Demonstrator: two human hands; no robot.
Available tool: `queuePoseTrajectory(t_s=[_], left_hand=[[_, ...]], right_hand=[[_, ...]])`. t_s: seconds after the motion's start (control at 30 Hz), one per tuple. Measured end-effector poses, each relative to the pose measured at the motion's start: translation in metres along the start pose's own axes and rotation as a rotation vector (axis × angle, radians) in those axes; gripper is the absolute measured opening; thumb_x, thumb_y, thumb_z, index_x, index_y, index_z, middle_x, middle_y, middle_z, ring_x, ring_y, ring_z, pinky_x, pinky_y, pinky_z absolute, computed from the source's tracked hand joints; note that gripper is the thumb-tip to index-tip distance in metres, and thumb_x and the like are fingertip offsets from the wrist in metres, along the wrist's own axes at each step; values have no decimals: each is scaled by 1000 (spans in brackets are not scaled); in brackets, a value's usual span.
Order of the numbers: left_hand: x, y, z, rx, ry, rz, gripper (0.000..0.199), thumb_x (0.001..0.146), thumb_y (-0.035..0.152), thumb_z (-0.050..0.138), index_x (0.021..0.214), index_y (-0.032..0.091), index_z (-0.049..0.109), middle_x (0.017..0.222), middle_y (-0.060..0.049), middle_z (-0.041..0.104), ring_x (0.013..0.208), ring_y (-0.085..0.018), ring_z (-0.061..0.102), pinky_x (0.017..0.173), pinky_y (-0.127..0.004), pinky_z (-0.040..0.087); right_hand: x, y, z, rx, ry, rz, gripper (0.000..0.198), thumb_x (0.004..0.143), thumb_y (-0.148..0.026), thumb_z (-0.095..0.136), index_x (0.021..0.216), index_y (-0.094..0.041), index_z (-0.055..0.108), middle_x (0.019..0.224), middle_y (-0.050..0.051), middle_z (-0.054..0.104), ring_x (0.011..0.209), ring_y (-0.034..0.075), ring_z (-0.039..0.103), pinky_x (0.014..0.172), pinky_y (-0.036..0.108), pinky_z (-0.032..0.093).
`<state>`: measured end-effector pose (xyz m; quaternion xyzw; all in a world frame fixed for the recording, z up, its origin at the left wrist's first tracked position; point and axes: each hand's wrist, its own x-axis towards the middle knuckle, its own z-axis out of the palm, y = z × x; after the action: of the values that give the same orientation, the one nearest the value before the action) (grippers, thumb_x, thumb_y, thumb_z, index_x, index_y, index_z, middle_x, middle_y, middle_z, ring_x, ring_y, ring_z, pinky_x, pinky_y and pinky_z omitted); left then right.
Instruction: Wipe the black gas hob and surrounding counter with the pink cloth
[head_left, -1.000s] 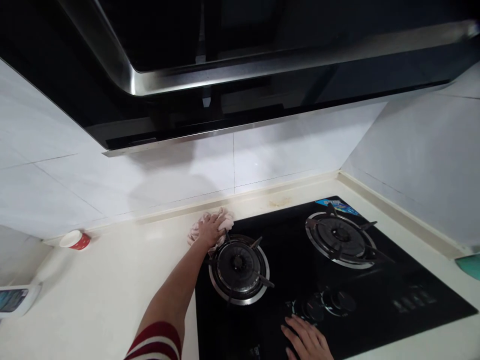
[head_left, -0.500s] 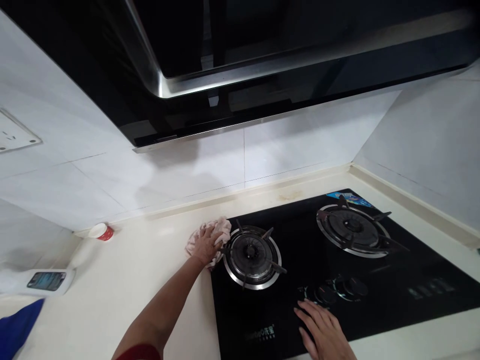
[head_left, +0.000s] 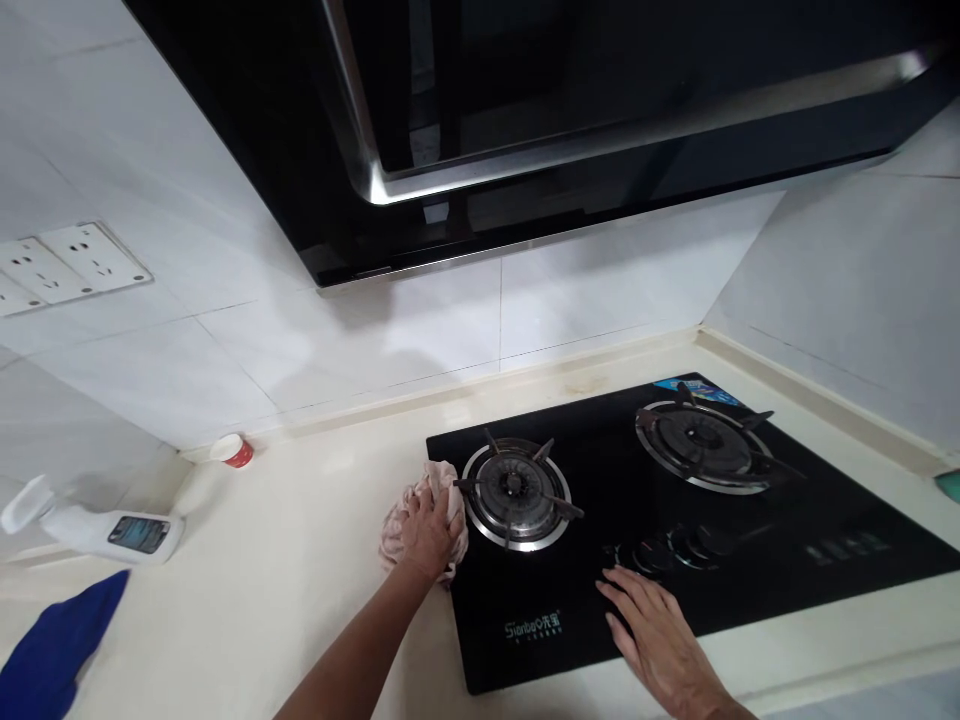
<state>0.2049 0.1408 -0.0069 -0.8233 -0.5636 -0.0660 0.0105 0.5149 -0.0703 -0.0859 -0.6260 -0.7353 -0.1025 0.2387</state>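
Note:
My left hand (head_left: 431,535) presses on a crumpled pink-and-white cloth (head_left: 395,538), its fingers curled into the folds. The cloth lies across the left edge of a black glass gas stove (head_left: 592,450), partly on the cream countertop (head_left: 300,560). Just right of it is the left burner (head_left: 514,490) with its metal pan supports. My right hand (head_left: 652,630) rests flat near the stove's front edge, fingers stretched out, holding nothing. Beyond those fingertips sit two dark control knobs (head_left: 651,556). The right burner (head_left: 703,440) is farther back.
A black range hood (head_left: 525,200) overhangs the stove. At left are a red-and-white paper cup (head_left: 238,455), a white spray bottle (head_left: 97,530) lying on its side and a blue cloth (head_left: 56,650). Wall sockets (head_left: 71,265) are above. Something green (head_left: 951,485) shows at the right edge.
My left hand has dragged the cloth forward along the stove's left edge, toward me. My right hand stays by the knobs. The view has shifted, showing more of the left side.

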Motion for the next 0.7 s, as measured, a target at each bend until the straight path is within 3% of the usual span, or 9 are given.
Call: queuePoseTrajectory(t_s=[0.13,0.33,0.5,0.6,0.7], left_hand=[[-28,11,-3,-14,-25,35,55,91,50,55,141,28,54,145,-17,51,133,-44,44,104,-65,41],[-84,52,3,-140,-18,164,47,88,45,59,133,29,61,144,-16,52,133,-44,43,106,-68,38],[-127,77,15,-253,-87,289,53,84,56,61,131,32,62,142,-15,54,128,-44,47,101,-67,41],[-130,89,16,-316,-132,316,55,81,59,64,130,34,62,144,-13,53,128,-43,46,104,-67,39],[-110,108,13,-387,-191,409,56,82,60,63,132,35,60,150,-11,48,136,-42,41,108,-67,35]], right_hand=[[1,-1,-1,-3,-16,9,32,95,-29,53,125,-25,63,129,8,65,123,25,58,103,41,43],[3,-4,-4,18,-30,34,32,96,-26,51,125,-23,63,129,9,64,126,24,56,104,42,43],[5,-5,-5,2,-38,26,32,95,-23,51,125,-22,63,129,9,64,126,24,55,105,42,43],[5,-5,-6,-9,-41,30,32,95,-23,51,125,-21,63,129,10,64,126,24,55,104,42,43],[5,-5,-6,-13,-48,33,32,94,-22,51,125,-21,63,129,10,63,126,25,54,105,43,42]])
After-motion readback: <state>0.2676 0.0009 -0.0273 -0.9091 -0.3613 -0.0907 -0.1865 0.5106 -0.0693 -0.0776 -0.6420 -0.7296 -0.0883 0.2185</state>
